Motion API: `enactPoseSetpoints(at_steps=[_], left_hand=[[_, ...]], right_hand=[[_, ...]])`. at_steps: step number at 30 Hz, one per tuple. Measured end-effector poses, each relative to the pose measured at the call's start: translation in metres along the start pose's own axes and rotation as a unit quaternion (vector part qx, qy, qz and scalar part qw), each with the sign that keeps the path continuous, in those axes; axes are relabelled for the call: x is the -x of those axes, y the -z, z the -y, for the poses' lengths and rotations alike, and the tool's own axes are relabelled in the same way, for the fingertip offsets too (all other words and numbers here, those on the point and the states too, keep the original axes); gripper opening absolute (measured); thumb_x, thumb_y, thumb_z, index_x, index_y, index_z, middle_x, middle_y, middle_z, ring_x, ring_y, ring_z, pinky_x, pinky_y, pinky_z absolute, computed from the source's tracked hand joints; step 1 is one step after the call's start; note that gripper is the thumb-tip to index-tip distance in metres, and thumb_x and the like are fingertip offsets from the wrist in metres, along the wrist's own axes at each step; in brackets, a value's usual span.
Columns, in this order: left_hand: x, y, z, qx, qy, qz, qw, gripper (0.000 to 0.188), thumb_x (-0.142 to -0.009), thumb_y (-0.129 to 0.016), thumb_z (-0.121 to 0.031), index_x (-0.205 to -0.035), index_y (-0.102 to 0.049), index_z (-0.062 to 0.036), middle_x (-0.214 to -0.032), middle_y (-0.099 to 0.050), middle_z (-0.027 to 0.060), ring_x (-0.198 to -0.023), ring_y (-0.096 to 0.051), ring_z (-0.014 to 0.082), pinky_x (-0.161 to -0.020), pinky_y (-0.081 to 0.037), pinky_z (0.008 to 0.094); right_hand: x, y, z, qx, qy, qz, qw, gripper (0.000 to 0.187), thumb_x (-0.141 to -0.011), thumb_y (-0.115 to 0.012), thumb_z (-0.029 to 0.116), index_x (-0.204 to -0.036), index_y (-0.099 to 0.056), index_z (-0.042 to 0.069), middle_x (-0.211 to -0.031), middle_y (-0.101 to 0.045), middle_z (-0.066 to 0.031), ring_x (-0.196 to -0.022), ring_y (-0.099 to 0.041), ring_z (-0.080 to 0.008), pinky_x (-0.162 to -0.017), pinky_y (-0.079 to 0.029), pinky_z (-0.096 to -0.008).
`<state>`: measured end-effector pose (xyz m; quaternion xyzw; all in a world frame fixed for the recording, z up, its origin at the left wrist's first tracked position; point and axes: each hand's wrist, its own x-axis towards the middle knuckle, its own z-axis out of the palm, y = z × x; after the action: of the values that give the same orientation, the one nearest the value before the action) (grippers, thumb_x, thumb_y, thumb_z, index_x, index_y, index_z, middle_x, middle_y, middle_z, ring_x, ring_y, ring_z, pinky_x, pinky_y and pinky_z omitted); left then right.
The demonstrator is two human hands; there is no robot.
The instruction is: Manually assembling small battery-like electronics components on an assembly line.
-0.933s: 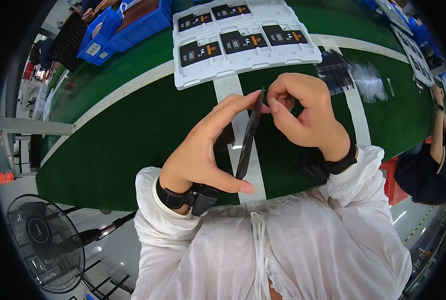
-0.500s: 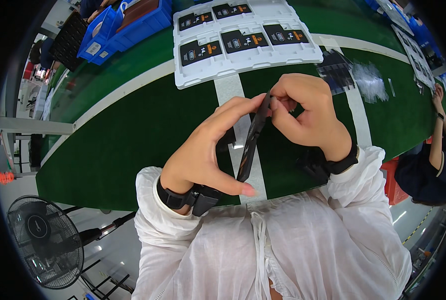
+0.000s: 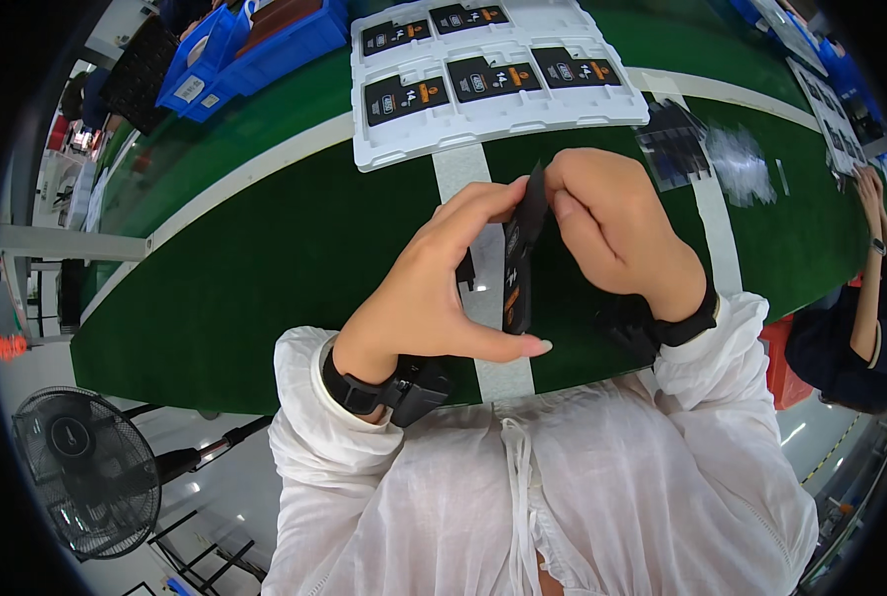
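Note:
My left hand (image 3: 414,268) grips a thin, flat black phone battery (image 3: 519,268) with orange print. It stands nearly on edge, its far end at my fingertips and its near end by my thumb. My right hand (image 3: 612,214) is closed at the far end of the battery, thumb and bent fingers pressed together; what they pinch is hidden. Beyond my hands lies a white moulded tray (image 3: 503,129) with several similar L-shaped batteries (image 3: 490,78) in its pockets. Something dark on the table shows partly behind my left hand.
Right of the tray lie dark film strips (image 3: 674,144) and a pile of clear strips (image 3: 739,164) on the green table (image 3: 235,288). Blue bins (image 3: 280,50) stand at the far left, a black fan (image 3: 86,472) at the near left. Another person's arm (image 3: 873,248) reaches in at the right.
The battery has turned so that more of its printed face shows, and its near end has shifted right. My right hand has moved slightly right, its fingers more curled.

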<state>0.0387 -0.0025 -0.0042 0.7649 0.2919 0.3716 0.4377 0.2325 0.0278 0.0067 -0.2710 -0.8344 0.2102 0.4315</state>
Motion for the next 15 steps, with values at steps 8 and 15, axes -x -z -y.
enactPoseSetpoints(at_steps=[8,15], left_hand=[[-0.001,-0.008,-0.007,0.284,-0.024,-0.037,0.958,0.129,-0.042,-0.087,-0.033,-0.139,-0.008,-0.0007,-0.136,-0.028,0.0229,-0.128,-0.028,0.0288,-0.104,-0.02,0.0376],[0.004,-0.01,-0.014,0.415,-0.031,-0.083,0.906,0.13,-0.044,-0.086,-0.024,-0.14,-0.002,-0.0051,-0.139,-0.024,0.0179,-0.125,-0.031,0.0233,-0.099,-0.026,0.0347]], right_hand=[[0.008,0.0,-0.004,-0.329,-0.182,0.016,0.927,0.03,-0.092,-0.043,0.023,-0.079,-0.056,-0.001,-0.071,-0.06,-0.0051,-0.066,-0.057,-0.0114,-0.06,-0.045,-0.0245],[0.007,-0.02,0.003,-0.544,-0.259,0.031,0.798,0.021,-0.088,-0.054,0.021,-0.087,-0.058,0.0,-0.082,-0.063,-0.0091,-0.076,-0.062,-0.017,-0.062,-0.049,-0.025]])
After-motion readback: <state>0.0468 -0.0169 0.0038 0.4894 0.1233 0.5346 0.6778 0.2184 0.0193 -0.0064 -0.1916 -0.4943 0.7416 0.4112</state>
